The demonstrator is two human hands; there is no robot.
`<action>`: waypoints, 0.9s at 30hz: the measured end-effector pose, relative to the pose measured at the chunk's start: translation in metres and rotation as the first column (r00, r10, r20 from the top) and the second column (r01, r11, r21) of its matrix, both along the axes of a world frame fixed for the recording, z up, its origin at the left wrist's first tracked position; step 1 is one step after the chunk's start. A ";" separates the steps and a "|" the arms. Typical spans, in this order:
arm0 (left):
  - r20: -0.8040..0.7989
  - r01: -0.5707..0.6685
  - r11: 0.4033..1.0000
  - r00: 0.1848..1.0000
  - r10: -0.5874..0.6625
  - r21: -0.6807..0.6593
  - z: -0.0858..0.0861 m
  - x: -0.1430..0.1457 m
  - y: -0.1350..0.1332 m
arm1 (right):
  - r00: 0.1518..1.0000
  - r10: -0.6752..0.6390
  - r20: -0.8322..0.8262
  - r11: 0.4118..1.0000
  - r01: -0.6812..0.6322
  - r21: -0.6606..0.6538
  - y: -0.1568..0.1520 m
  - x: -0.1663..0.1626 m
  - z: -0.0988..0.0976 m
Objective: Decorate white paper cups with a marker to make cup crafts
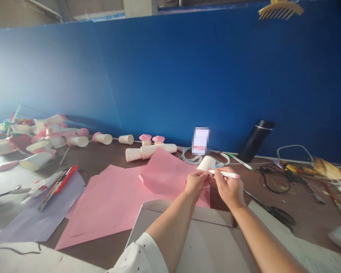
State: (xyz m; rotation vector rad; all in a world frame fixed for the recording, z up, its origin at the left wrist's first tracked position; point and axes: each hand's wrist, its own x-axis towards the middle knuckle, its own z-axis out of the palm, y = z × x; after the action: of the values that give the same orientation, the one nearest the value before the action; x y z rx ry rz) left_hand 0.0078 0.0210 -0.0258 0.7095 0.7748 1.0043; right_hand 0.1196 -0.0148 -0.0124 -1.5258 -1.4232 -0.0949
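Observation:
My left hand (195, 182) holds a white paper cup (207, 163) on its side, above the pink paper sheets (122, 201). My right hand (229, 186) grips a white pen with a pink cap (226, 174), its tip touching the cup. Both hands meet over the table's middle, just beyond an open cardboard box (204, 235).
A row of stacked paper cups (147, 151) and pink-topped cups (145, 139) lies behind the pink paper. Scissors and cutters (57, 184) rest on lilac paper at left. More cup pieces (39, 140) pile far left. A black flask (255, 141), cables (272, 178) and scissors (275, 212) are right.

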 end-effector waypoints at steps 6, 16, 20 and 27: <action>0.054 -0.016 1.000 0.998 0.015 0.024 -0.002 0.001 0.001 | 1.000 0.018 -0.001 1.000 -0.018 -0.010 -0.001 0.000 0.000; 0.034 -0.013 1.000 0.999 0.012 0.027 -0.005 0.002 0.003 | 0.999 0.051 -0.011 0.998 -0.052 -0.019 -0.002 -0.001 0.001; 0.040 -0.009 1.000 0.999 0.008 0.021 -0.006 0.002 0.003 | 0.999 0.040 -0.009 0.999 -0.040 -0.026 -0.003 -0.001 0.002; 0.112 -0.012 0.999 0.994 0.009 0.031 -0.004 0.001 0.002 | 1.000 0.017 0.016 1.000 -0.017 -0.009 -0.003 -0.004 0.003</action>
State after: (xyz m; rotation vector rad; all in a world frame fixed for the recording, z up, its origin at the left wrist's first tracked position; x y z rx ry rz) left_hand 0.0088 0.0233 -0.0299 0.6711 0.6672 1.0588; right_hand 0.1155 -0.0177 -0.0092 -1.5232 -1.4511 -0.0908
